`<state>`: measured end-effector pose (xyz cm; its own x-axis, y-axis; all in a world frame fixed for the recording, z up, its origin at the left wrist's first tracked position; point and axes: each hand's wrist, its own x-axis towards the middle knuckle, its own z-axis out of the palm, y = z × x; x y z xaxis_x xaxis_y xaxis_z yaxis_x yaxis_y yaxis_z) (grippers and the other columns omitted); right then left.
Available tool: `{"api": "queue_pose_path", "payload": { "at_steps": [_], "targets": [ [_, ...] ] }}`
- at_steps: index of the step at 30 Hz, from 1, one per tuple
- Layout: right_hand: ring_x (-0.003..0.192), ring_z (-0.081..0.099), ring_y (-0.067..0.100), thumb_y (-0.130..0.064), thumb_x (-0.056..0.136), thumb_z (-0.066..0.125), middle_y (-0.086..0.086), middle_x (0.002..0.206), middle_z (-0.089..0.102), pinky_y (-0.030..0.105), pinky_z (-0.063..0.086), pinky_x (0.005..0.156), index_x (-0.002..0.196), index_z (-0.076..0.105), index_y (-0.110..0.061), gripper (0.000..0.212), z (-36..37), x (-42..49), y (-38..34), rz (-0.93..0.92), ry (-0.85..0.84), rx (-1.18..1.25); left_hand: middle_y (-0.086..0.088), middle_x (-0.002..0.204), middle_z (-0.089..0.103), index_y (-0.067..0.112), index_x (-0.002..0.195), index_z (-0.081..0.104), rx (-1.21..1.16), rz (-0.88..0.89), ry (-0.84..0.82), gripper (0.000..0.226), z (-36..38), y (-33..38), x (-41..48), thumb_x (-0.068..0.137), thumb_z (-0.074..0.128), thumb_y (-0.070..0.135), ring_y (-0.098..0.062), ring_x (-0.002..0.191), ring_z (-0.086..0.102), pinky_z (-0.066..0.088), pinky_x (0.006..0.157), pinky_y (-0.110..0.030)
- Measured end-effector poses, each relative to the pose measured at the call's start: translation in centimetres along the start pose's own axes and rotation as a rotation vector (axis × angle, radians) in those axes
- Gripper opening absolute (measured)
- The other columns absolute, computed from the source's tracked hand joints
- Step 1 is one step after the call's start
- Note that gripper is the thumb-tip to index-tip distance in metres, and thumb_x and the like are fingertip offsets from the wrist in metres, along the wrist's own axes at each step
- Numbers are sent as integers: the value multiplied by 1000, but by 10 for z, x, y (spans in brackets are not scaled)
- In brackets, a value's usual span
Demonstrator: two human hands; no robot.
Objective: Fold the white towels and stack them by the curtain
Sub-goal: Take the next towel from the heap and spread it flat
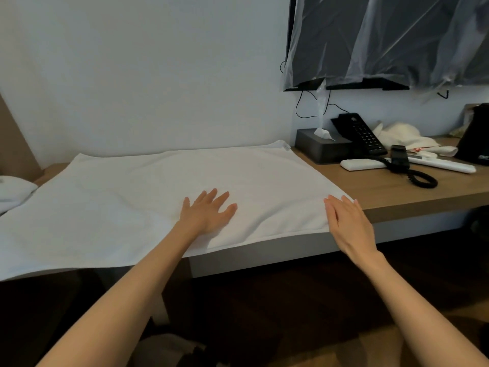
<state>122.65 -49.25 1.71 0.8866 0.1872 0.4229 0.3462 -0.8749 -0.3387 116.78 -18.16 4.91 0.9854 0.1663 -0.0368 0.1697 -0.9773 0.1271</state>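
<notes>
A large white towel point(148, 197) lies spread flat across the wooden desk point(375, 192), its front edge hanging slightly over the desk's front. My left hand point(207, 211) rests flat on the towel near the front edge, fingers spread and straight. At the towel's right front corner my right hand point(346, 223) lies with straight fingers held together. A second white towel point(402, 135) sits crumpled at the back right of the desk. At the far left edge another white cloth item point(13, 192) shows partly.
To the right of the towel stand a dark tissue box point(317, 149), a black desk phone point(362, 136) with coiled cord, and white remotes point(362, 164). A plastic-covered TV point(383, 41) hangs on the wall above. A black kettle point(476, 139) stands far right. Dark floor lies below.
</notes>
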Motion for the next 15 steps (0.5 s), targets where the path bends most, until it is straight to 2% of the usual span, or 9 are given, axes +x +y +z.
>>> {"api": "queue_pose_path", "payload": {
  "at_steps": [1, 3, 4, 7, 9, 12, 15],
  "targets": [
    [135, 40, 26, -37, 103, 22, 8, 132, 58, 37, 9, 119, 125, 60, -10, 52, -3, 2, -2, 27, 3, -7, 6, 161, -3, 38, 151, 5, 4, -5, -8, 63, -3, -3, -1, 94, 8, 64, -18, 148, -3, -4, 117, -52],
    [116, 54, 29, -39, 101, 22, 10, 101, 69, 41, 11, 120, 100, 67, -10, 54, -10, 7, -14, 60, 2, -68, 3, 161, 3, 33, 152, 10, 31, -13, -18, 60, -11, -9, -6, 98, 11, 57, -19, 148, 3, -3, 117, -50],
    [111, 56, 28, -39, 101, 24, 9, 95, 69, 42, 14, 119, 98, 67, -10, 52, -14, 10, -22, 64, 1, -99, 2, 160, 8, 30, 152, 14, 53, -12, -8, 58, -15, -11, -9, 99, 13, 53, -20, 147, 7, -3, 117, -50],
    [127, 44, 29, -34, 101, 36, 5, 125, 61, 41, 34, 104, 129, 55, -17, 38, -17, 13, -60, 55, -22, 48, 1, 161, 7, 28, 152, 15, 87, -14, 120, 54, -22, -21, -16, 101, 19, 47, -20, 148, 5, -3, 117, -48],
    [134, 36, 27, -33, 101, 37, 1, 137, 53, 40, 38, 99, 139, 44, -24, 40, -11, 13, -94, -3, -87, 173, 2, 161, 3, 28, 152, 13, 63, -40, 207, 54, -24, -29, -20, 102, 20, 46, -21, 148, 0, -3, 117, -47],
    [137, 33, 25, -32, 103, 33, 0, 148, 41, 38, 31, 108, 145, 36, -23, 44, 8, 21, -152, -145, -207, 262, 1, 161, 0, 30, 152, 10, 19, -131, 199, 54, -25, -43, -24, 102, 18, 47, -23, 148, -3, -4, 116, -50],
    [145, 18, 22, -33, 104, 25, 1, 157, 23, 41, 9, 117, 151, 22, -21, 49, 34, 29, -205, -276, -480, 208, 1, 161, -2, 33, 152, 6, -37, -263, 170, 55, -22, -67, -31, 101, 16, 50, -27, 147, -3, -6, 113, -57]
  ]
}}
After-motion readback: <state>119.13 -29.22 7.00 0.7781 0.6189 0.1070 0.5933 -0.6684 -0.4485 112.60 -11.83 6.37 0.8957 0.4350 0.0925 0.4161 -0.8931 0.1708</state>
